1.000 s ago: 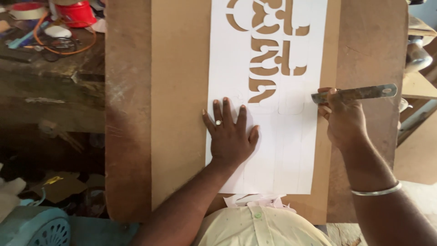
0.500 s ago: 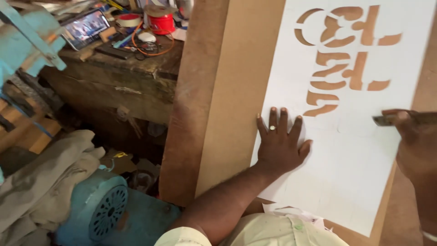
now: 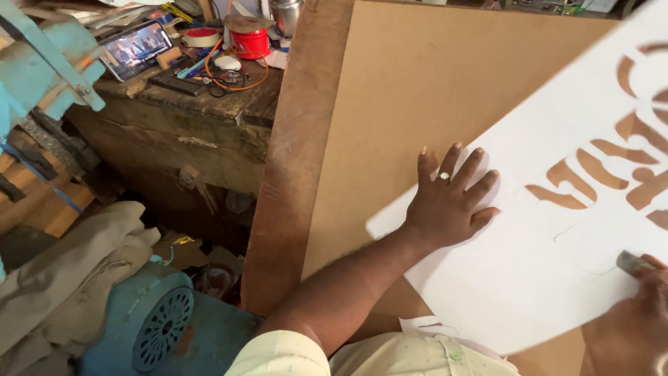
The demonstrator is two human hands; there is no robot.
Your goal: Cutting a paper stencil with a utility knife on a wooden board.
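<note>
My left hand (image 3: 451,198), a ring on one finger, lies flat with fingers spread on the lower left corner of a white paper stencil (image 3: 557,230) cut with curved shapes. The stencil rests on a light brown board (image 3: 390,118). My right hand (image 3: 630,327) shows at the bottom right corner, closed around a grey metal tool (image 3: 634,263) whose tip touches the stencil. Most of that hand is out of frame.
A darker wooden panel (image 3: 282,174) lies under the board's left edge. To the left stands a cluttered workbench (image 3: 188,104) with a phone (image 3: 136,49), a red container (image 3: 250,42) and cables. A blue motor (image 3: 149,327) and cloth (image 3: 62,278) sit on the floor.
The view has swung left and tilted, showing more workbench and floor. My left hand stays flat on the stencil. My right hand has dropped to the frame's bottom corner.
</note>
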